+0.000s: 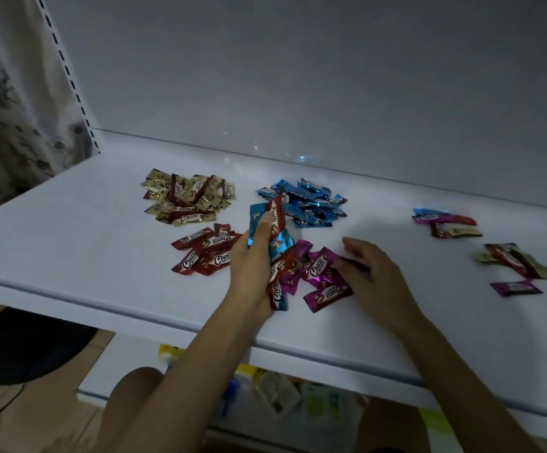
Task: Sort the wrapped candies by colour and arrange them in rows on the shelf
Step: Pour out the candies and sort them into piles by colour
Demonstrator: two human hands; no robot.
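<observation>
On the white flat shelf [69, 243], foil-wrapped candies lie in loose heaps: a gold-and-cream heap [187, 199] far left, a blue heap [311, 204] far centre, a red heap [207, 251] near left and a magenta heap [324, 276] near centre. The left hand [252, 266] grips a red-and-blue bunch [273, 243] upright between the red and magenta heaps. Mixed loose candies [520, 261] lie scattered at the right.

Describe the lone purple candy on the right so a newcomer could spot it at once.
On the white shelf, go to the far right end, beyond the right hand. Nearer the front edge than the small red-and-gold heap lies the purple candy, alone, touching no other wrapper.
</observation>
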